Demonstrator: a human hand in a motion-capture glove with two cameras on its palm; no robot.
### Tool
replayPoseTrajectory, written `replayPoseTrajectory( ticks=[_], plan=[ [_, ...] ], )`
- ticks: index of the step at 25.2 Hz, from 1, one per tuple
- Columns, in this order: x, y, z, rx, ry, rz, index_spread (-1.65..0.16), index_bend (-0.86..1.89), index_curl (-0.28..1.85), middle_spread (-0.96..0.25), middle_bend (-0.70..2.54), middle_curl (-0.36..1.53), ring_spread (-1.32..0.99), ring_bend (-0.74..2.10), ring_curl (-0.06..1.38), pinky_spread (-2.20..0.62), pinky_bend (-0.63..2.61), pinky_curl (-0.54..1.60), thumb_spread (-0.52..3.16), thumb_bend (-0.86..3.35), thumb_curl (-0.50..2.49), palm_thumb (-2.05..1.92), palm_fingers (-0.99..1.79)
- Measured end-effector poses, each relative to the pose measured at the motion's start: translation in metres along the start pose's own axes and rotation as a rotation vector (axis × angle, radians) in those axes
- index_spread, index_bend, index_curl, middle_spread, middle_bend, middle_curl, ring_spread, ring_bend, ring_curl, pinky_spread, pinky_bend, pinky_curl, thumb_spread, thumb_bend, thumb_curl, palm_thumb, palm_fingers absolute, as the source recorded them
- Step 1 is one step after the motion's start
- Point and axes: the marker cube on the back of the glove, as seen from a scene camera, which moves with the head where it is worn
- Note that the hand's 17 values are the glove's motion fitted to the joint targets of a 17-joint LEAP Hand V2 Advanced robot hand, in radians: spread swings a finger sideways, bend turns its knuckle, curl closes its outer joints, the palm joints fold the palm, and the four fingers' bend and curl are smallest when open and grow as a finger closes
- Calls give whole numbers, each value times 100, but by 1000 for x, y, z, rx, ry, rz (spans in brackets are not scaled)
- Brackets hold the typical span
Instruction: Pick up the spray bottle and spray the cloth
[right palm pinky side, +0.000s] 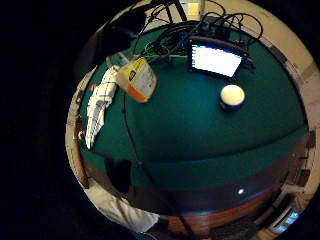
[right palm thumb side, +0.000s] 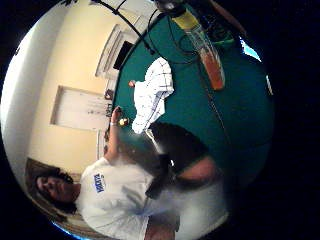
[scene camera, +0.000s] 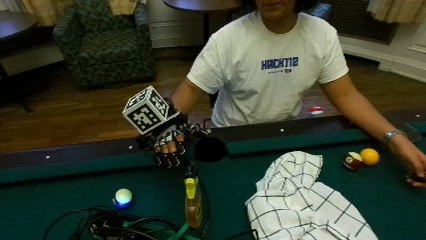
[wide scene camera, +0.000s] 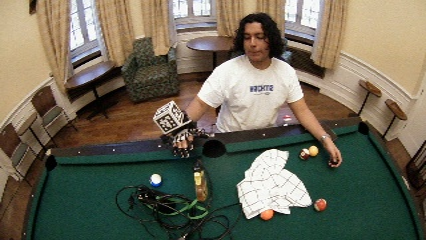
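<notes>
On the green felt of the pool table (scene camera: 60, 205), near the middle of the long edge where the person sits, the spray bottle (scene camera: 192, 200) stands just in from the side pocket (scene camera: 211, 149), its yellow label facing up toward the outside camera and amber liquid showing low in its body. The gloved right hand (scene camera: 170, 142) hangs above the rail at that edge, right beside the pocket, with its fingers (scene camera: 168, 159) pointing down, loosely spread and holding nothing; it is close to the bottle's top but apart from it. The white checked cloth (scene camera: 303, 202) lies crumpled on the felt beside the bottle, toward the person's bare hand, and does not touch the bottle. That bare left hand (scene camera: 416, 167) rests on the felt near the same long edge, further along, just beside a yellow ball (scene camera: 369, 156) and a dark red-and-white ball (scene camera: 352, 160) that sit together. On the other side of the bottle a white ball (scene camera: 123, 196) with a blue glow beneath it lies on the felt, and a tangle of black cables (scene camera: 113, 225) with a green strap spreads toward the far edge. In the wide outside view an orange ball (wide scene camera: 267, 214) and a red ball (wide scene camera: 320, 204) lie at the cloth's far side. The little-finger palm view shows a lit tablet screen (right palm pinky side: 216, 59) lying among the cables.
</notes>
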Motion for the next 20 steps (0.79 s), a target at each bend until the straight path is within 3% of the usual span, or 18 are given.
replayPoseTrajectory(
  ticks=[8, 17, 20],
  plan=[
    [2, -25, 22, -20, -229, 32, -43, 12, 20, -13, 23, 33, -11, 39, 29, 22, 39, 33, 109, -1, 29, 45, 39],
    [9, -47, 35, 100, -307, 108, -42, 7, 18, -13, 22, 34, -11, 48, 32, 19, 43, 34, 111, 5, 33, 64, 46],
    [10, -59, 37, 215, -299, 130, -40, 7, 17, -14, 22, 34, -14, 59, 34, 13, 48, 35, 111, 9, 36, 75, 73]
  ],
)
